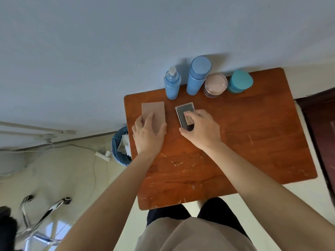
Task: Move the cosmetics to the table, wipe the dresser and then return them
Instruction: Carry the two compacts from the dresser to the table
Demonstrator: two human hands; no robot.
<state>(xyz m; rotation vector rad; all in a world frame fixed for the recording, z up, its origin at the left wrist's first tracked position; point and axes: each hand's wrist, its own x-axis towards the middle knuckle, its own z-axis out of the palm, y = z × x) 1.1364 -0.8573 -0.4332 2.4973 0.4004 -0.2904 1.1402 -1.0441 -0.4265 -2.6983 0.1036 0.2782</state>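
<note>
Two blue bottles (196, 78) and two jars (215, 85) line the desk's (253, 133) far edge; nearer, the left hand (148, 133) grips a flat pink case (154, 111) and the right hand (201, 130) pinches a grey compact (184, 110).

My left arm (112, 187) and right arm (253, 169) reach forward, bare, converging a little. I have the left hand (147, 132) palm down, fingers and thumb curled round a pink case (154, 109). The right hand (202, 129), fingers bent, pinches a dark case (184, 110). The hands are apart.
</note>
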